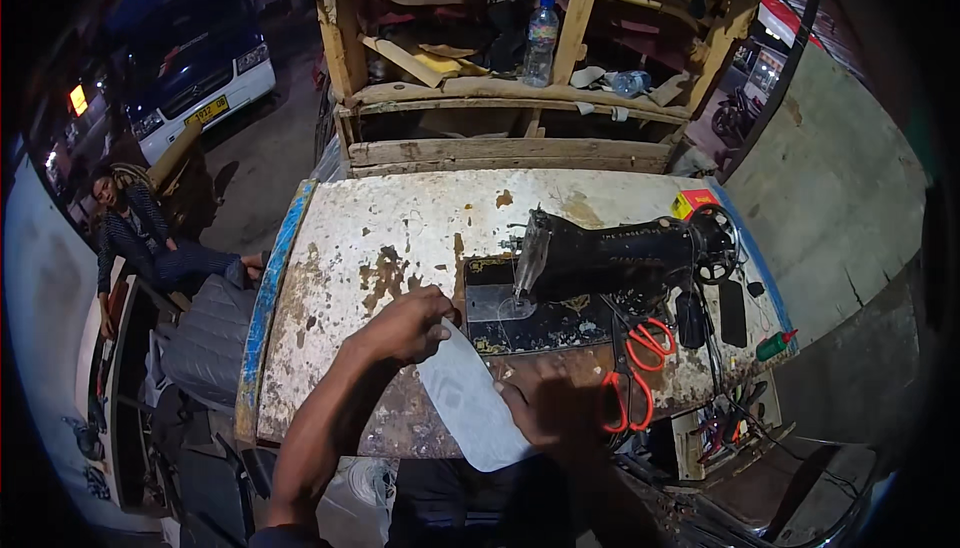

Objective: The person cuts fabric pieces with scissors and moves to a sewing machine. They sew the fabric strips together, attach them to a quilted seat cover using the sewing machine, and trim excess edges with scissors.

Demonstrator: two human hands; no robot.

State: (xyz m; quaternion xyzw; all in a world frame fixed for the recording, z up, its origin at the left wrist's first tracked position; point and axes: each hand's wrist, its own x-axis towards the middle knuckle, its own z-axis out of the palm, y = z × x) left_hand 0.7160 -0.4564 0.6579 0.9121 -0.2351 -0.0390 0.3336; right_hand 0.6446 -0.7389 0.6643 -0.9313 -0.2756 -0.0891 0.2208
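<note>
Two hands pinch one pale, smooth sheet of stiff material (468, 400): our left hand (408, 326) grips its upper edge, our right hand (553, 406) clasps its lower right side, and it lies at the near edge of the chipped, rust-stained white worktop (390, 233). Just beyond we see one black cast-metal sewing machine (620, 258); one pair of orange-handled scissors (640, 368) lies beside our right hand. Further off, two clear plastic bottles (540, 43) sit on the rough wooden rack (500, 98).

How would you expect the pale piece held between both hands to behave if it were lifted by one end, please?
The pale piece looks thin and flat, so probably light. It spans from the left hand to the right hand with a slight bend, so it would likely flex or droop rather than stay rigid.
</note>
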